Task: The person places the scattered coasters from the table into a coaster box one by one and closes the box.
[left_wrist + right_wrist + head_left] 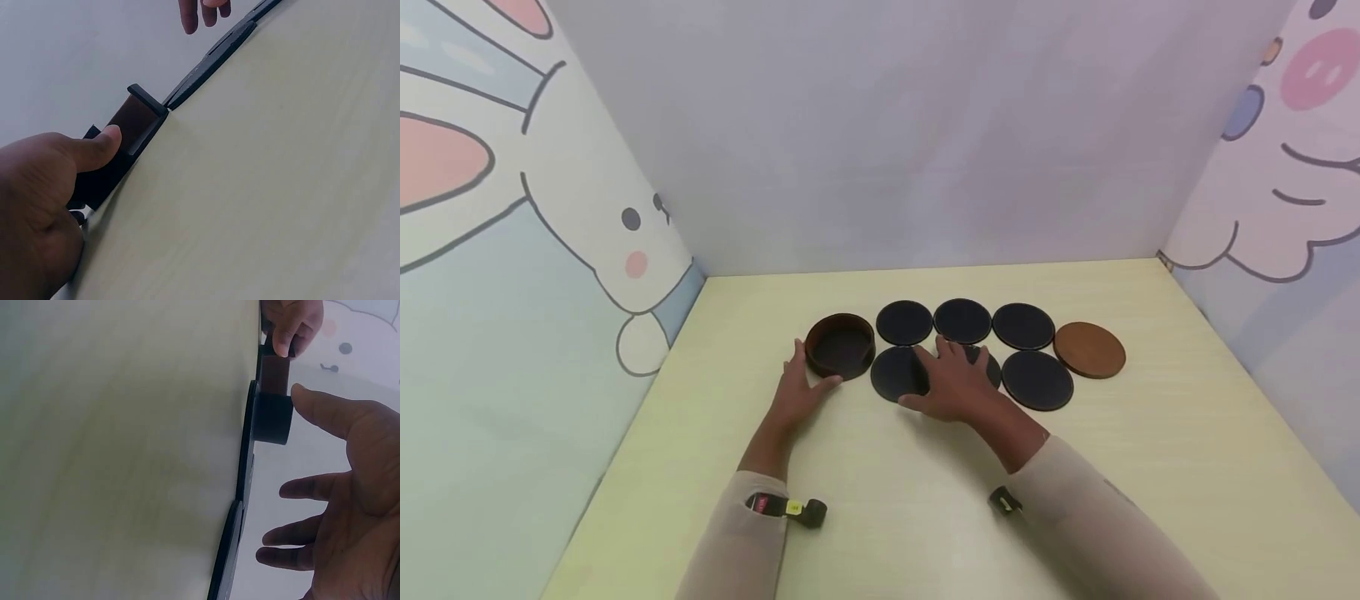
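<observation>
My left hand grips the near left side of a round, dark brown coaster holder, with its thumb at the front rim. In the left wrist view that thumb lies against the holder's edge. The holder's open top shows a dark inside. To the right, my right hand hovers over the near row of round black coasters, its fingers spread. It partly covers the middle near coaster. Seen from the right wrist, the fingers are extended, with nothing between them and the thumb.
Behind the near row lie more black coasters, one directly beside the holder and one farther right. A brown coaster lies at the right end. Cartoon-printed side walls and a plain back wall enclose the pale wooden table.
</observation>
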`<state>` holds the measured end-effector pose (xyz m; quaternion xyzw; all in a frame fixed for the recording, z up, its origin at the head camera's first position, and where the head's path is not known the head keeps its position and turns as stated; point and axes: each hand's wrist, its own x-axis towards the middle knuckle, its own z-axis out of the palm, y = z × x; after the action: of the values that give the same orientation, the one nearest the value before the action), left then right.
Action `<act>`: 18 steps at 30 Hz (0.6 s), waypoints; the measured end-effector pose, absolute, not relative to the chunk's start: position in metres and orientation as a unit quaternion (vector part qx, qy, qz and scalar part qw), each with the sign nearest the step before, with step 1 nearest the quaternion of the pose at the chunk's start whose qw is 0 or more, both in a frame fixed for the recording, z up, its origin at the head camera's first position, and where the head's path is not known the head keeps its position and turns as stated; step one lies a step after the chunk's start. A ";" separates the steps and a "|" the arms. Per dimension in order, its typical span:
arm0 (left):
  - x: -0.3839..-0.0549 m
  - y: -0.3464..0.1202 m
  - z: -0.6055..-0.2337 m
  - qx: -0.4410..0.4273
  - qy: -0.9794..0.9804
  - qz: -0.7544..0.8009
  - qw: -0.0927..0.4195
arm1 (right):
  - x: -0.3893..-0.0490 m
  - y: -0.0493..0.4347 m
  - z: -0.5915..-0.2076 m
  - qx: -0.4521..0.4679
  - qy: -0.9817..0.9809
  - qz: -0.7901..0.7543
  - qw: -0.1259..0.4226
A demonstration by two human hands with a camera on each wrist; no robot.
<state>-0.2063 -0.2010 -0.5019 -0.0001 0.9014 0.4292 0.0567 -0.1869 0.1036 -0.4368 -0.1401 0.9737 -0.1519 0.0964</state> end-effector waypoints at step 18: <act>-0.208 -0.201 -0.501 0.000 0.907 0.416 0.061 | -0.196 0.080 -0.437 -0.158 0.979 -0.076 0.101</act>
<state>-0.2079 -0.2012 -0.5008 0.0003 0.9071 0.4165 0.0613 -0.1961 0.0805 -0.4368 -0.1583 0.9792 -0.0764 0.1013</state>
